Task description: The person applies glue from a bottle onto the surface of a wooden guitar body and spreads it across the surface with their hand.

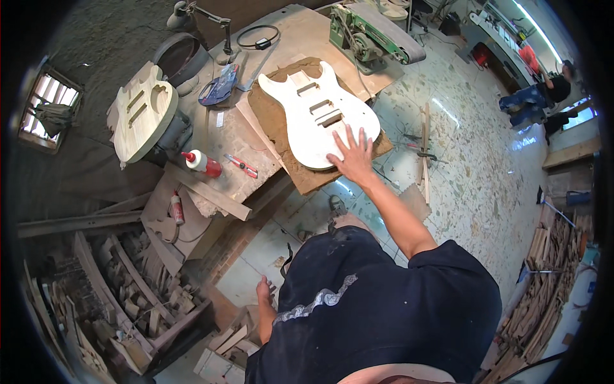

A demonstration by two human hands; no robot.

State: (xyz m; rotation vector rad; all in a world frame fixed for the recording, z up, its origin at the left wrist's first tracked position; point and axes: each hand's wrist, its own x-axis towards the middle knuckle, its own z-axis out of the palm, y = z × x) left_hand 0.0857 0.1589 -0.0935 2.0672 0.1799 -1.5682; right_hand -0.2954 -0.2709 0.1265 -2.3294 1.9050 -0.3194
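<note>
A pale, unpainted electric guitar body with rectangular cavities lies flat on a brown board at the front of the workbench. My right hand rests on its lower, rounded end, fingers spread and pressing nothing into the palm. Down by my left side hangs my left hand, away from the bench, its fingers loosely apart with no object visible in them. Left of the board lie a red utility knife and a white glue bottle with a red cap.
A second guitar body leans at the left. A green belt sander stands at the bench's far right, a desk lamp at the back. Wood scraps fill a bin at lower left. Another person is far right.
</note>
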